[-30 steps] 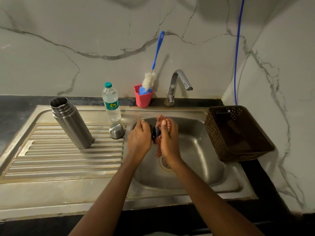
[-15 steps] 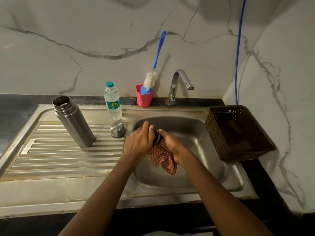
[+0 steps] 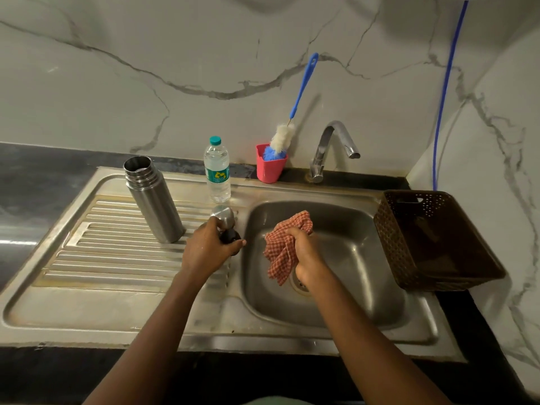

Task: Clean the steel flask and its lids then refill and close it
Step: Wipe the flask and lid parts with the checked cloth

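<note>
The open steel flask (image 3: 153, 200) stands upright on the ribbed drainboard (image 3: 117, 258). Its steel outer lid (image 3: 222, 214) sits near the basin's left rim. My left hand (image 3: 209, 249) grips the small dark inner lid (image 3: 230, 235) right beside the steel lid, at the drainboard's right end. My right hand (image 3: 304, 249) holds a bunched red checked cloth (image 3: 282, 244) over the sink basin (image 3: 350, 258). The hands are apart.
A plastic water bottle (image 3: 216, 171) stands behind the steel lid. A red cup (image 3: 270, 168) with a blue-handled bottle brush (image 3: 295, 112) sits by the tap (image 3: 330, 147). A brown perforated basket (image 3: 432, 238) rests on the sink's right edge.
My hands have separated. The left hand carried the dark lid left to the drainboard beside the steel lid; the right hand stayed over the basin with the cloth.
</note>
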